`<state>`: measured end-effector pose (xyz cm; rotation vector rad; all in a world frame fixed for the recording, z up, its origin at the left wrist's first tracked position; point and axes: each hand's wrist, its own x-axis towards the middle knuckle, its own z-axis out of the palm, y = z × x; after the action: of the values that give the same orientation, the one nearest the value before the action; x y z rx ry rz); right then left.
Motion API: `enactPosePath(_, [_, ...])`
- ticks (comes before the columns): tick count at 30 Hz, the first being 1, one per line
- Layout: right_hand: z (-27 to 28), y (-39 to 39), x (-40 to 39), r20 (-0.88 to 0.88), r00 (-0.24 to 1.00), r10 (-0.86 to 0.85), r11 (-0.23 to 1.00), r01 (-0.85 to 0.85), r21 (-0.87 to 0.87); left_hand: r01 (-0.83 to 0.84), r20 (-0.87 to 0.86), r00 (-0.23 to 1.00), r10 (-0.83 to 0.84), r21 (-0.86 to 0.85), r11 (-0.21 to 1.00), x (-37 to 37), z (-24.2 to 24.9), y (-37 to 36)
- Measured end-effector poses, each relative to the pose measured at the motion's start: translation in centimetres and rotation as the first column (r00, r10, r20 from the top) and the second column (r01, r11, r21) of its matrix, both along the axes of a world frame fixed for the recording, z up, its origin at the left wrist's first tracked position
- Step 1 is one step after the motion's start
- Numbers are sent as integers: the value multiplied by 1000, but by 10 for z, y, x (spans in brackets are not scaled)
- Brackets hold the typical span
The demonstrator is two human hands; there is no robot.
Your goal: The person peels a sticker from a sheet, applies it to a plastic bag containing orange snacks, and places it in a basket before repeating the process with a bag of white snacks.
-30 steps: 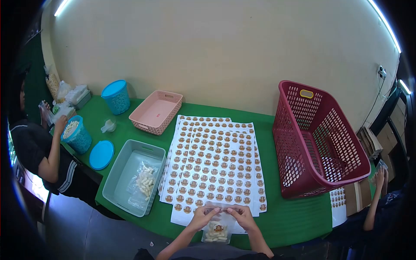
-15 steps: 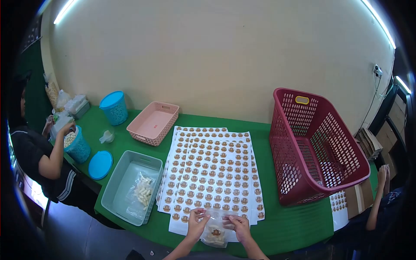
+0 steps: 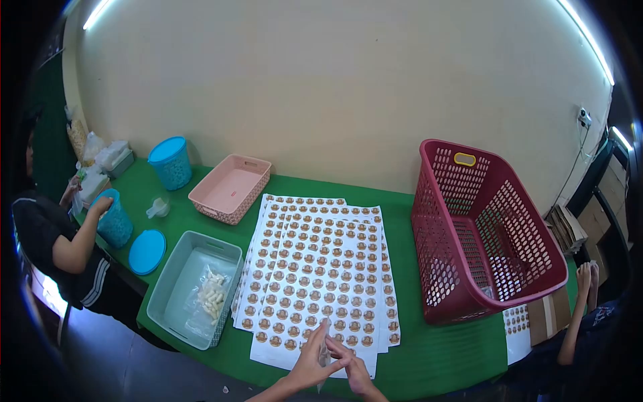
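My left hand (image 3: 313,360) and my right hand (image 3: 353,369) meet at the near edge of the green table (image 3: 442,345), both closed on a small clear bag (image 3: 323,353) of pale snacks. The hands hide most of the bag. They lie over the near edge of the sticker sheets (image 3: 321,268), white sheets covered with round brown labels.
A red perforated basket (image 3: 485,231) stands to the right. On the left a grey bin (image 3: 191,288) holds bagged snacks, with a pink basket (image 3: 230,188) and blue tubs (image 3: 169,163) beyond. A person in black (image 3: 60,244) reaches into a blue tub. Another person's arm (image 3: 576,315) is at right.
My hands have drawn together and turned the bag on edge, so it is now mostly covered. The view has shifted slightly. The person at left still reaches into the blue tub.
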<state>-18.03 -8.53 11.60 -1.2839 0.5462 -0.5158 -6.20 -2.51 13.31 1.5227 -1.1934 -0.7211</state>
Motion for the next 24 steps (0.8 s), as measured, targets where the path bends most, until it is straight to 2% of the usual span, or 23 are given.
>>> enactPosePath(2, [4, 4, 1, -58, 998, 2, 956, -19, -292, -8, -73, 997, 3, -65, 998, -1, -5, 3])
enactPosePath(3, [2, 5, -2, -65, 998, 6, 959, -24, -282, -12, -80, 997, 7, -55, 998, -1, -9, 5])
enactPosePath(5, [-8, 2, -7, -94, 994, -56, 888, 7, -461, -94, -356, 931, 86, -6, 996, -3, -15, 8])
enactPosePath(6, [-14, 6, -4, -10, 965, -261, 877, 232, -420, -138, -371, 921, 119, -27, 990, -6, -8, 9])
enactPosePath(7, [-18, 4, -6, -14, 965, -261, 877, 231, -422, -138, -375, 919, 118, -27, 990, -9, -8, 11])
enactPosePath(9, [-18, 0, -7, -37, 884, -466, 882, 460, -104, -152, -502, 858, 109, -44, 987, -11, -8, 14])
enactPosePath(10, [-12, -3, -10, -61, 917, -393, 917, 387, -92, -152, -501, 859, 110, -46, 987, -8, -7, 14])
enactPosePath(11, [-10, -5, -8, -58, 917, -393, 917, 387, -93, -150, -538, 836, 111, -30, 988, -4, -6, 14])
enactPosePath(13, [-8, -6, -7, 92, 963, -254, 966, 257, -15, -146, -577, 809, 112, -14, 989, -2, -2, 15])
enactPosePath(14, [-1, -6, -5, 94, 963, -253, 967, 255, -17, -85, -486, 871, 79, 10, 996, 0, 1, 15])
enactPosePath(15, [10, -5, -2, 108, 963, -246, 969, 240, 61, -29, -389, 920, 42, 41, 999, 1, 5, 16])
enactPosePath(16, [15, -3, 0, 125, 963, -240, 965, 222, 140, -49, -302, 950, 77, 101, 994, -1, 14, 17])
enactPosePath(17, [14, -5, -1, 130, 963, -237, 966, 218, 141, -53, -297, 952, 80, 101, 994, 0, 13, 18])
enactPosePath(19, [10, -9, -6, 13, 978, -209, 968, 205, 142, -30, -371, 924, 91, 168, 985, 1, 10, 19])
enactPosePath(20, [13, -9, -6, 53, 976, -210, 968, 200, 153, -29, -367, 926, 89, 165, 986, 1, 9, 18])
enactPosePath(21, [12, -11, -6, 55, 975, -213, 967, 203, 153, -26, -484, 871, 91, 140, 990, 1, 8, 17])
enactPosePath(22, [9, -13, -9, -2, 989, -145, 975, 144, 167, -24, -595, 799, 90, 118, 993, 0, 5, 17])
enactPosePath(23, [6, -14, -11, -59, 995, -75, 979, 85, 185, -20, -596, 798, 89, 121, 992, -1, 1, 18])
enactPosePath(24, [3, -14, -12, -59, 995, -77, 979, 87, 186, -19, -611, 787, 84, 112, 994, 0, -5, 17])
